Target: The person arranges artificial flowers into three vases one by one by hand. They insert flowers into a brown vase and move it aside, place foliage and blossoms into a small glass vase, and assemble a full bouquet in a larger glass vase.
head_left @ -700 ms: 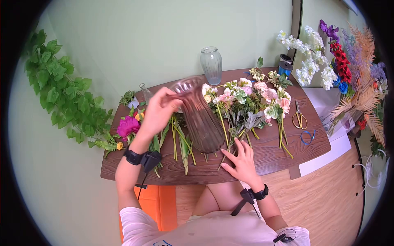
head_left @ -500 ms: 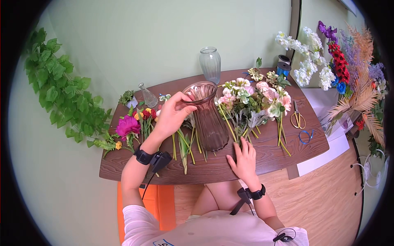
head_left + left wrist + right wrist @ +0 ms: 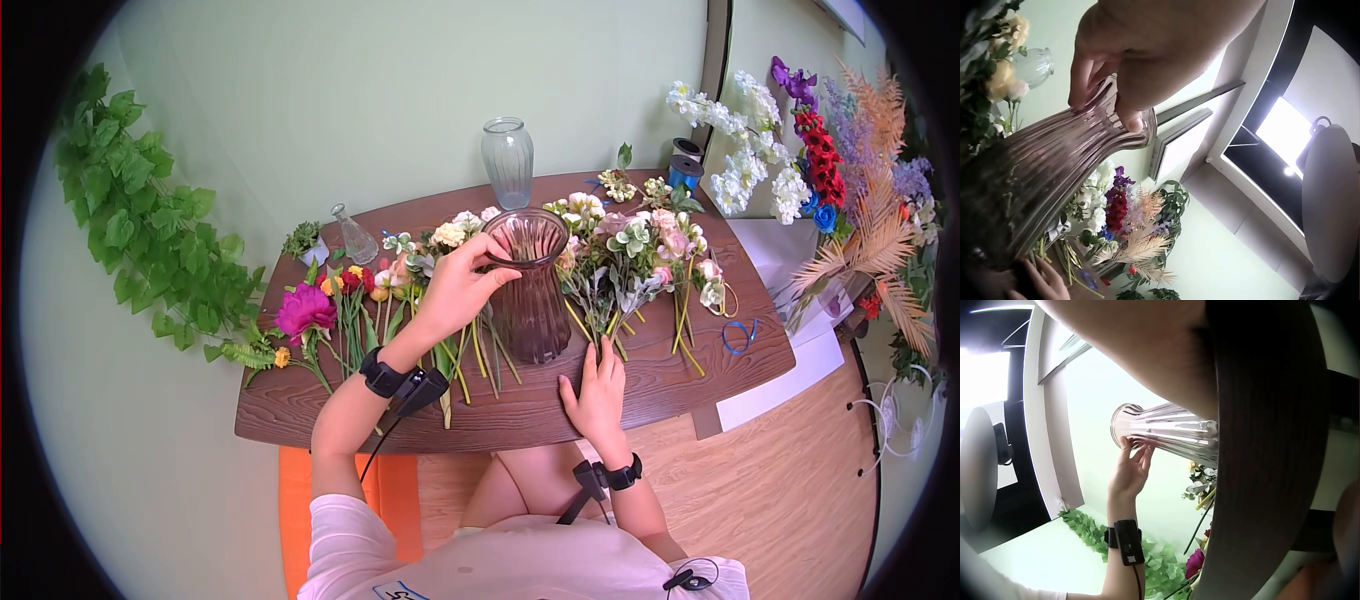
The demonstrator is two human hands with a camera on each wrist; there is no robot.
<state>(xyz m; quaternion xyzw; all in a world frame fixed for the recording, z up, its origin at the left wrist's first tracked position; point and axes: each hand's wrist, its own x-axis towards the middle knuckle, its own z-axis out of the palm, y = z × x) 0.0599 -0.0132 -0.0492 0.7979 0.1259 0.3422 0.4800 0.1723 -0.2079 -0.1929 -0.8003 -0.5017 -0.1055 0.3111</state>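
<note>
A ribbed, smoky purple-brown glass vase (image 3: 537, 315) with a flared mouth stands nearly upright near the front of the table. My left hand (image 3: 462, 292) pinches its rim, thumb outside and fingers over the lip; the left wrist view shows this grip on the glass (image 3: 1054, 153). To the right of the vase, my right hand (image 3: 598, 398) rests on the tabletop with fingers extended, its fingertips at the stem ends of a bunch of pink and white flowers (image 3: 630, 240). In the right wrist view the vase (image 3: 1179, 428) appears beyond the right forearm.
More flowers lie left of the vase, including a magenta bloom (image 3: 306, 311). Behind stand a clear tall vase (image 3: 508, 165) and a small clear bottle (image 3: 355, 238). Ribbon spools (image 3: 685, 172), a blue loop (image 3: 740, 338) and partly covered scissors (image 3: 733, 300) are at the right.
My left hand has carried the vase to the right and brought it from tilted to nearly upright. The flower bunch has shifted right, over the scissors. The right hand stays at the stems.
</note>
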